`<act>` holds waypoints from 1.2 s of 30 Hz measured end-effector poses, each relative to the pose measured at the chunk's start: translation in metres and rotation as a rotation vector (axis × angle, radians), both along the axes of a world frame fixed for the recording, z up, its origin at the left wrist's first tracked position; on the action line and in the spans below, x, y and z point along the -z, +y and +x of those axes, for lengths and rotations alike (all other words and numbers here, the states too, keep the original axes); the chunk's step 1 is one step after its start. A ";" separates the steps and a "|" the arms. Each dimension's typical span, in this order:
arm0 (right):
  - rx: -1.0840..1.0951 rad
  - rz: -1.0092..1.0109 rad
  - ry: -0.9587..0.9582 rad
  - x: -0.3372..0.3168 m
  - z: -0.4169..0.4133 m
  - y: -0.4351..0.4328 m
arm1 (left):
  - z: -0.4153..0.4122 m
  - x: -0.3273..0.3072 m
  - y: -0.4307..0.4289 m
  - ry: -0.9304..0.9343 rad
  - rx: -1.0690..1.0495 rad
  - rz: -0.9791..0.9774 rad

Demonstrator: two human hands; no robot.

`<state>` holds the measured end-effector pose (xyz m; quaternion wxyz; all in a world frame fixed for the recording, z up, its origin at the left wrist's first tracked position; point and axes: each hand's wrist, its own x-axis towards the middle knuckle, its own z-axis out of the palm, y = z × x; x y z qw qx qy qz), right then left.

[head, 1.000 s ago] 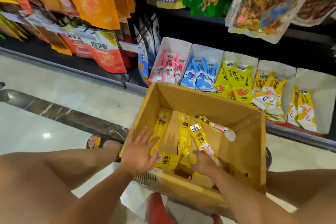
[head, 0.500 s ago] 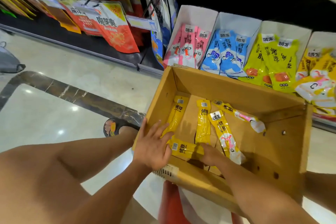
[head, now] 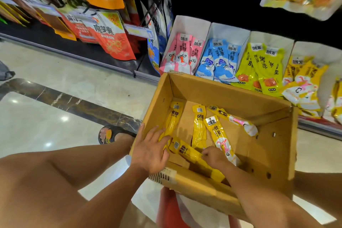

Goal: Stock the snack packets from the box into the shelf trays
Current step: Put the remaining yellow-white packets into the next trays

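An open cardboard box [head: 222,89] sits in front of me with several long yellow snack packets [head: 199,126] lying on its bottom. My left hand [head: 149,152] rests on the box's near left corner, its fingers straight and spread over the end of one yellow packet [head: 172,122]. Inside the box, the curled fingers of my right hand [head: 212,156] grip a yellow packet [head: 185,151] that lies crosswise. Behind the box stand white shelf trays with pink packets [head: 182,52], blue packets [head: 220,59], yellow-green packets [head: 262,65] and yellow-white packets [head: 303,81].
Large snack bags [head: 111,35] hang on the shelving to the left and above. My sandalled foot [head: 112,134] is on the tiled floor left of the box. A red stool [head: 168,207] shows under the box, and my bare knees flank it.
The view swung down and left, then lifted slightly. My right hand slid a little left onto the crosswise packet. My left hand stayed on the box corner.
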<state>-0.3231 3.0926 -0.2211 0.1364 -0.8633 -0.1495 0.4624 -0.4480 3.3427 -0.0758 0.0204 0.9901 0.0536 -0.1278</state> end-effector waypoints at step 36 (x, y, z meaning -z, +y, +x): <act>0.438 0.761 -0.067 -0.187 -0.017 0.050 | 0.065 -0.055 -0.056 -0.103 -0.841 -1.262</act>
